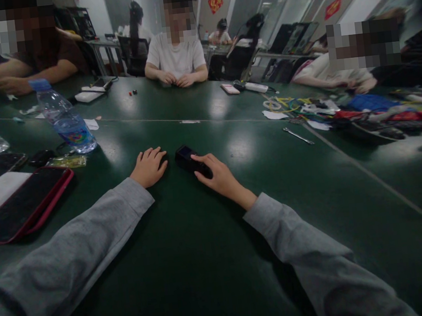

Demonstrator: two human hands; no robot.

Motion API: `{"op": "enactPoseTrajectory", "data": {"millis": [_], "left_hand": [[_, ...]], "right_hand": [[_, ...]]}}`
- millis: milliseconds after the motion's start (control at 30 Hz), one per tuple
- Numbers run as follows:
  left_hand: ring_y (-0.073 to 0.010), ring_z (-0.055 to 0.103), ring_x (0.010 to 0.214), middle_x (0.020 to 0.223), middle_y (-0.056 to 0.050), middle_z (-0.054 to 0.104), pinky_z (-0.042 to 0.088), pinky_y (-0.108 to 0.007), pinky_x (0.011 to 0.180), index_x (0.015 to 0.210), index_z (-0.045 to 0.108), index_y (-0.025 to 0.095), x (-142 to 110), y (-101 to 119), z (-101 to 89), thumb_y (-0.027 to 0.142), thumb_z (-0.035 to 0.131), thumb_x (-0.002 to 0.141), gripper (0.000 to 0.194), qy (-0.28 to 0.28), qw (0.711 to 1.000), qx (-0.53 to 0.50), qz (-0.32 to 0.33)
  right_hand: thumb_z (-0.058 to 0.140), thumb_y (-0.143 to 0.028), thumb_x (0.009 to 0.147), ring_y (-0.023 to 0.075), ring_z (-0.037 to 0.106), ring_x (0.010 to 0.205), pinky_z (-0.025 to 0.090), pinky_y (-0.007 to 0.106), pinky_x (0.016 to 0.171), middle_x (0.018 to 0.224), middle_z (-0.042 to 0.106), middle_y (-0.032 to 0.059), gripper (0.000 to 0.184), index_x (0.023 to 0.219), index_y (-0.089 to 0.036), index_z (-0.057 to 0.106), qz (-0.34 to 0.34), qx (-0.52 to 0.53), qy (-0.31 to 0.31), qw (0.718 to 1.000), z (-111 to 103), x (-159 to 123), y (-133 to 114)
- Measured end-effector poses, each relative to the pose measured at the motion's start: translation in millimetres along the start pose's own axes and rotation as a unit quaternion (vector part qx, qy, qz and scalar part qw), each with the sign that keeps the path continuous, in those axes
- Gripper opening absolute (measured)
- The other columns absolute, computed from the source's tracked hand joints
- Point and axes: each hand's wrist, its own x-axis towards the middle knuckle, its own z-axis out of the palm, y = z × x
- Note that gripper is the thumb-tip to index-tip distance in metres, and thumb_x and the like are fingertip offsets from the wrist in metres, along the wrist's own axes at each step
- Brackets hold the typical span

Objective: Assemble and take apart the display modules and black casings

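My right hand (218, 175) has its thumb and fingers around the near end of a small black handheld device (185, 155) with a dark screen on its far end. The device lies on the dark green table (191, 260); its exact kind I cannot make out, and my fingers cover part of it. To its left, my left hand (149, 168) rests palm down on the table, fingers stretched out, holding nothing. A short gap separates the left fingertips from the device.
On the left stand a water bottle (66, 120) with a blue cap and a red-edged tablet (19, 203). A wrench (298, 136) and a heap of cables (372, 111) lie on the right. Several people sit around the table, including one person (175, 56) opposite.
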Motion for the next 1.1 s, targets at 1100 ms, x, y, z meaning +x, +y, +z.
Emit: {"op": "enactPoseTrajectory", "data": {"millis": [1100], "left_hand": [[-0.0311, 0.033, 0.139, 0.150, -0.009, 0.041, 0.028, -0.054, 0.113, 0.138, 0.046, 0.020, 0, 1, 0.0, 0.042, 0.032, 0.098, 0.048, -0.004, 1.000, 0.014, -0.003]], "right_hand": [[0.047, -0.044, 0.097, 0.0250, 0.056, 0.099, 0.055, 0.042, 0.083, 0.121, 0.050, 0.0123, 0.061, 0.151, -0.027, 0.025, -0.002, -0.093, -0.064, 0.994, -3, -1, -11]]}}
